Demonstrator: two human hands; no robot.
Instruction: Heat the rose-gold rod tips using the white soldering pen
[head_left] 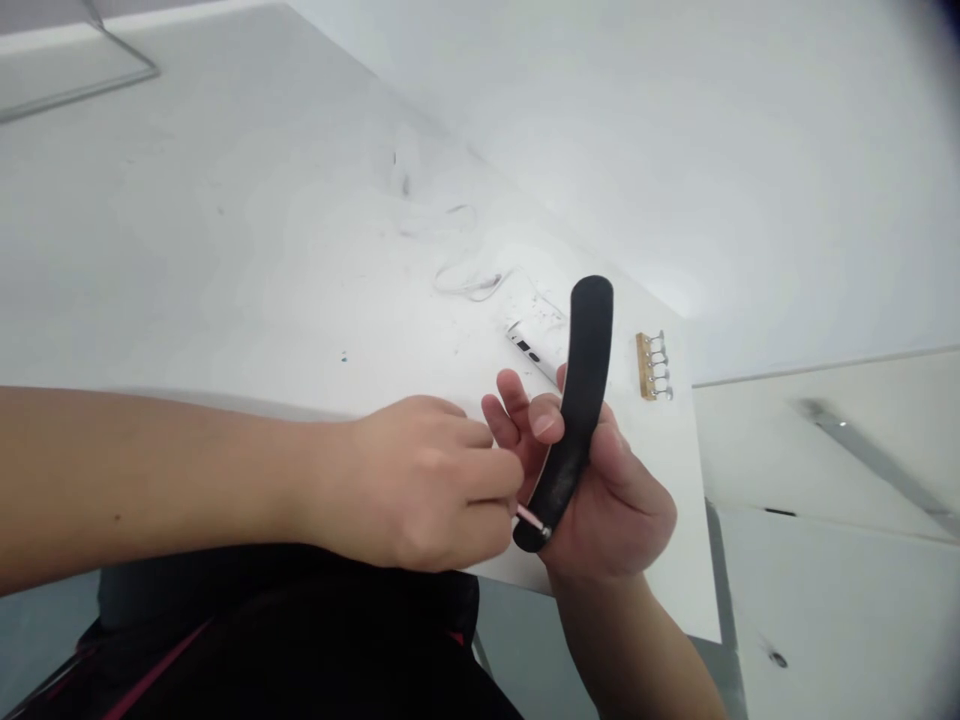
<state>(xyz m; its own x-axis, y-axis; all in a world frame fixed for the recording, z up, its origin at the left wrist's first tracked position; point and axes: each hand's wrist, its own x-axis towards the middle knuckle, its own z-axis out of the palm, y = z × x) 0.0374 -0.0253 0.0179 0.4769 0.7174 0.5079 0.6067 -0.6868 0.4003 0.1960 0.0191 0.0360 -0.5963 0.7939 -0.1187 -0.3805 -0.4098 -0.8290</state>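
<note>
My right hand (611, 500) grips a curved black nail file (589, 350) between thumb and fingers, its wide face turned up and its upper end pointing away from me. My left hand (442, 480) is closed, knuckles up, just left of the file. From its fingers sticks out a thin pink stick (531, 516) with a small silvery tip. That tip is at the near end of the file, seemingly touching it. The rest of the stick is hidden inside my left fingers.
A white device with dark buttons (529, 347) lies behind the file, near a thin cable (472, 285). To the right stands a wooden block with several small stems (645, 368). Dust specks dot the white table (225, 270). Drawer fronts with a handle (862, 450) are beyond its right edge.
</note>
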